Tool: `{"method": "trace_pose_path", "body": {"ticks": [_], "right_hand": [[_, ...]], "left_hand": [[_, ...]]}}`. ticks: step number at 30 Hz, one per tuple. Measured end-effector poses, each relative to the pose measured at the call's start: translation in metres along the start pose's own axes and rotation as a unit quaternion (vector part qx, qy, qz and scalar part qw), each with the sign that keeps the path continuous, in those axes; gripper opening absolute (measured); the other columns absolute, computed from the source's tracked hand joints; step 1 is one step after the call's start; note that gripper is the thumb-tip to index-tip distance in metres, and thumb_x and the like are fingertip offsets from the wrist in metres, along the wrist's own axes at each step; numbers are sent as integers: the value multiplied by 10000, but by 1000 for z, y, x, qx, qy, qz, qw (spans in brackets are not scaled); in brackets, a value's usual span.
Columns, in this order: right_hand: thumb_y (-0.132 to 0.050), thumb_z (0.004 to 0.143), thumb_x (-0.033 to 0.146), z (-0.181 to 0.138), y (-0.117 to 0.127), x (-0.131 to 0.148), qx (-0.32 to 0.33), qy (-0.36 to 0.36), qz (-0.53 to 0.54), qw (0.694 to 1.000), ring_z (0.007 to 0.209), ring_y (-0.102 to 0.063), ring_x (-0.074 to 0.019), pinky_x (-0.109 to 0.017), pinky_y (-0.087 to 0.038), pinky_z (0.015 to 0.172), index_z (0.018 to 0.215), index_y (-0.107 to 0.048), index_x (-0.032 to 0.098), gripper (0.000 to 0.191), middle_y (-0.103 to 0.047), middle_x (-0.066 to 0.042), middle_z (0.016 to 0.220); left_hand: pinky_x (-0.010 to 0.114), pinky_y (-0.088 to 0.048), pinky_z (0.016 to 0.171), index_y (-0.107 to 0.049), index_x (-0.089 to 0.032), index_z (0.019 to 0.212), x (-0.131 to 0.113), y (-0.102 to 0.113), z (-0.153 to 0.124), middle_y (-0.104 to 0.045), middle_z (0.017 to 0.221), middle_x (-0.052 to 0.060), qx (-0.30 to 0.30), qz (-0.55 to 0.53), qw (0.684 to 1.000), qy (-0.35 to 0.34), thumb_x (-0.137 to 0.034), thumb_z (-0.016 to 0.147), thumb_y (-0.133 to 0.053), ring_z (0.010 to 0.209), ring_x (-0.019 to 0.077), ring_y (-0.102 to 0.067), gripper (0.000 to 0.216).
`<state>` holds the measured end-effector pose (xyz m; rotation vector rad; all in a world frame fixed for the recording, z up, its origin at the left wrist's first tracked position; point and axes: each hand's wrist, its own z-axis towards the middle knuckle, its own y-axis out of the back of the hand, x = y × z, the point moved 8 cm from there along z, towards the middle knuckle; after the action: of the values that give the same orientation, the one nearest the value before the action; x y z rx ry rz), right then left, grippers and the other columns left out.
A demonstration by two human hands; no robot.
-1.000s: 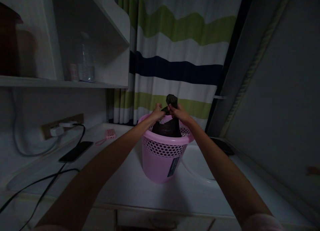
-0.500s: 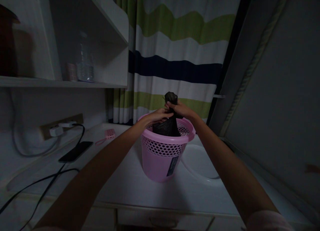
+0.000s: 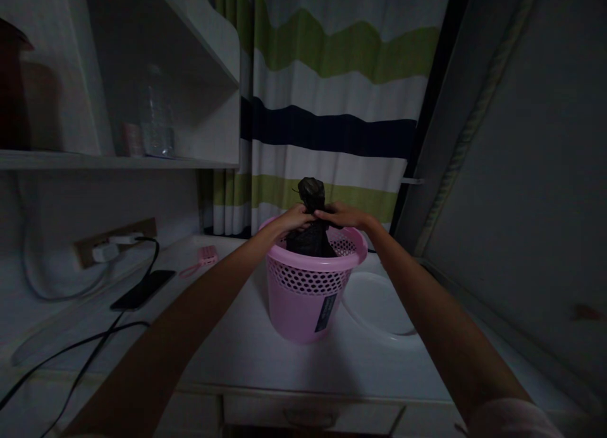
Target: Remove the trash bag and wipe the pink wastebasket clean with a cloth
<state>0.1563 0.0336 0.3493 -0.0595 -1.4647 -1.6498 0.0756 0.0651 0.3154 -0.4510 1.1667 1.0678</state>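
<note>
A pink trash bin [image 3: 303, 305] with a perforated upper band and a dark label stands on the white desk. Inside it sits a black plastic bag [image 3: 310, 241], its gathered neck and bunched top rising above the rim. My left hand [image 3: 296, 218] is closed on the neck from the left. From the right, my right hand [image 3: 341, 215] grips the same neck, its thumb lying across it close to the left fingers. Dim light and the dark plastic hide some of the fingertips.
Right of the bin lies a white ring-shaped lid [image 3: 379, 305]. On the left are a black phone [image 3: 143, 290], cables, a small pink device [image 3: 207, 256] and a socket strip [image 3: 114, 242]. A shelf [image 3: 190, 163] with a clear bottle [image 3: 159, 119] overhangs; a striped curtain [image 3: 332, 134] hangs behind.
My right hand has shifted down the bag's neck, level with my left hand. The bunched top now leans a little left. The view has moved slightly.
</note>
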Motion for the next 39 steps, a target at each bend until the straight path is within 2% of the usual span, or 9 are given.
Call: {"method": "trace_pose_path", "body": {"ticks": [4, 8, 16, 19, 24, 27, 31, 36, 39], "right_hand": [[-493, 777, 456, -10, 5, -8, -17, -9, 7, 1000, 460, -412, -68, -195, -324, 435, 576, -512, 144, 371, -476, 16, 492], [-479, 802, 412, -14, 4, -23, -22, -64, 85, 994, 354, -298, -38, -176, -244, 363, 536, -402, 175, 364, -335, 76, 401], [-473, 828, 293, -23, 17, -52, -109, -171, 178, 963, 316, -227, -15, -151, -139, 308, 529, -401, 167, 333, -331, 75, 373], [-461, 827, 203, -27, 20, -48, -130, -183, 261, 939, 310, -188, -12, -148, -117, 309, 536, -364, 179, 308, -263, 99, 364], [-411, 830, 119, -25, 12, -19, -120, -187, 346, 912, 312, -184, -9, -142, -115, 310, 555, -360, 181, 286, -262, 99, 378], [-430, 810, 98, -18, 1, 1, -104, -165, 336, 921, 333, -285, -19, -145, -204, 316, 547, -417, 161, 271, -374, 55, 400], [-493, 766, 106, -11, -20, 14, -75, -145, 279, 946, 482, -486, -75, -195, -396, 461, 602, -563, 115, 179, -563, -36, 536], [-614, 625, 79, -11, -25, 5, -100, -137, 133, 976, 454, -423, -60, -195, -337, 446, 558, -617, 124, 81, -543, 16, 478], [-602, 623, 98, -10, -29, -4, -83, -134, 122, 980, 371, -348, -40, -192, -269, 383, 516, -604, 125, 110, -458, 48, 377]], "left_hand": [[145, -265, 377, -554, -124, 680, 2, -2, -3, -431, 435, -67, 9, -64, 997, 33, -187, 633, -670, 353, 20, -366, 140], [151, -285, 366, -545, -117, 681, 4, -4, -3, -450, 442, -64, 23, -138, 989, 53, -123, 607, -690, 341, 19, -368, 163], [215, -462, 457, -574, -83, 737, 23, 12, 4, -601, 569, 28, -38, -214, 970, 108, -56, 621, -666, 450, 84, -531, 151], [230, -481, 463, -567, -96, 778, 28, 20, 4, -620, 598, 30, -81, -219, 965, 118, -23, 620, -651, 459, 99, -553, 193], [219, -473, 448, -557, -105, 735, 27, 21, 0, -613, 559, 20, -101, -186, 970, 121, -9, 615, -645, 430, 91, -543, 178], [206, -454, 432, -571, -102, 721, 20, 17, 2, -597, 523, 4, -89, -167, 978, 87, -23, 597, -662, 413, 80, -525, 174], [193, -427, 420, -582, -92, 708, 14, 14, 4, -560, 466, -15, -81, -155, 983, 55, -50, 592, -672, 405, 74, -506, 153], [199, -442, 466, -561, -92, 698, 11, 16, -1, -573, 506, -22, -108, -166, 979, 50, 24, 578, -635, 425, 60, -500, 182], [207, -456, 491, -560, -91, 711, 6, 12, -5, -597, 550, -11, -96, -171, 979, 45, 35, 578, -623, 458, 68, -524, 193]]}}
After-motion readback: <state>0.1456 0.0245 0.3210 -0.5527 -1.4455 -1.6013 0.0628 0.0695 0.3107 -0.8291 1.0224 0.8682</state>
